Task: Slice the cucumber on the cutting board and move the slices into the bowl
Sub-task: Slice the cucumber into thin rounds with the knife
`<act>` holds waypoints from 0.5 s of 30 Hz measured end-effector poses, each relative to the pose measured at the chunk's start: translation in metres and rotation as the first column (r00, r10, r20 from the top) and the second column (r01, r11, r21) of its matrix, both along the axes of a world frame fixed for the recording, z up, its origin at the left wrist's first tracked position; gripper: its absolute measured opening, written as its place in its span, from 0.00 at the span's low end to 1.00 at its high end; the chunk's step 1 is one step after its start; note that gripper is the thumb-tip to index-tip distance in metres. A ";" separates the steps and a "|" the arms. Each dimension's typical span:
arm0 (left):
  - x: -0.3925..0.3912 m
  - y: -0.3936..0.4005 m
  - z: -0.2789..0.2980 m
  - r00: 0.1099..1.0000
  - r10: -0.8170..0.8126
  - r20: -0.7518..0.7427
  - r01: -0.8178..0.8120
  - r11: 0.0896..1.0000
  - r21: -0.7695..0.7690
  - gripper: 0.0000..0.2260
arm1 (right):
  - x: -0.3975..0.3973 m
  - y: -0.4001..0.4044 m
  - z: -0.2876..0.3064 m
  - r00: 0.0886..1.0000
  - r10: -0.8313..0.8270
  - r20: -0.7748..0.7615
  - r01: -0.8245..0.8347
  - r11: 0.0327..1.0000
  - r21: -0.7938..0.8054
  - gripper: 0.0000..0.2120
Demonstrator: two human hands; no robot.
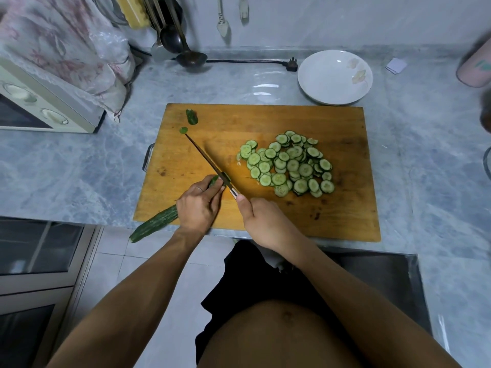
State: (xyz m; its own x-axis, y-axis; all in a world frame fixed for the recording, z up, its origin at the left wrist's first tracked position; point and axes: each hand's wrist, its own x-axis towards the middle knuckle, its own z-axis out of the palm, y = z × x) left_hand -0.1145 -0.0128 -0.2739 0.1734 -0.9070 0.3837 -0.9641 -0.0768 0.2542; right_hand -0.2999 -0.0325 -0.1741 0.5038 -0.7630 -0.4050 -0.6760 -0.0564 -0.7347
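Observation:
A wooden cutting board (345, 208) lies on the grey marble counter. My left hand (198, 208) grips a long dark-green cucumber (155, 223) whose uncut end sticks out past the board's near-left corner and over the counter edge. My right hand (261, 217) holds the handle of a knife (206, 158), whose blade is edge-down against the cucumber's cut end, right beside my left fingertips. A heap of cucumber slices (289, 164) lies on the board to the right of the blade. The white bowl (334, 77) stands behind the board's far right corner with nothing in it.
Two cucumber end scraps (191, 116) lie at the board's far left. A toaster oven (39, 104) under a floral cloth stands at the left. Ladles (186, 53) and a plug with its cord (291, 65) lie at the back wall. A pink container (475, 66) sits far right.

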 end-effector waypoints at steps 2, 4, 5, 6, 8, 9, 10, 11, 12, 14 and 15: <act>-0.001 0.000 0.001 1.000 -0.001 0.013 0.001 1.000 -0.010 0.14 | 0.005 -0.004 -0.002 1.000 -0.003 -0.007 0.003 1.000 0.003 0.27; -0.002 0.001 0.001 1.000 -0.004 0.017 0.004 0.999 -0.035 0.14 | 0.009 -0.005 -0.004 1.000 -0.003 -0.024 0.004 1.000 0.006 0.26; -0.002 0.001 0.001 1.000 -0.005 0.014 0.006 0.999 -0.044 0.14 | 0.010 -0.004 -0.005 1.000 -0.007 -0.025 0.007 1.000 0.004 0.25; -0.002 0.000 0.001 1.000 -0.008 0.011 0.009 0.999 -0.049 0.13 | 0.010 -0.004 -0.005 1.000 -0.017 -0.018 0.017 1.000 0.004 0.25; -0.001 0.001 -0.001 1.000 -0.018 0.000 0.018 0.999 -0.049 0.11 | 0.008 -0.005 -0.003 0.998 -0.055 0.006 0.055 0.998 0.015 0.26; 0.000 0.001 -0.003 1.000 -0.018 -0.010 0.018 0.999 -0.047 0.10 | 0.007 -0.008 -0.002 0.997 -0.070 0.017 0.069 0.997 0.032 0.28; 0.000 0.001 -0.005 1.000 -0.017 -0.022 0.016 0.999 -0.042 0.09 | 0.005 -0.011 -0.002 0.996 -0.089 0.029 0.087 0.994 0.062 0.29; 0.000 0.001 -0.006 0.999 -0.018 -0.037 0.016 0.999 -0.037 0.09 | 0.003 -0.015 -0.002 0.992 -0.118 0.044 0.113 0.988 0.103 0.30; 0.000 0.002 -0.007 0.998 -0.020 -0.055 0.019 0.999 -0.035 0.09 | 0.000 -0.018 -0.002 0.988 -0.143 0.050 0.135 0.981 0.142 0.30; 0.001 0.003 -0.008 0.996 -0.024 -0.090 0.020 0.999 -0.041 0.09 | -0.005 -0.020 -0.001 0.987 -0.152 0.045 0.142 0.974 0.174 0.30; 0.001 0.003 -0.007 0.995 -0.023 -0.100 0.018 0.999 -0.042 0.09 | -0.008 -0.019 -0.001 0.989 -0.141 0.045 0.131 0.976 0.173 0.29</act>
State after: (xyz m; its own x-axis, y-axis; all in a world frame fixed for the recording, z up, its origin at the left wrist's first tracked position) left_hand -0.1133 -0.0102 -0.2812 0.1944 -0.8945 0.4026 -0.9349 -0.0447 0.3520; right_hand -0.3079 -0.0514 -0.1747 0.4260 -0.7489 -0.5076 -0.6260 0.1611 -0.7630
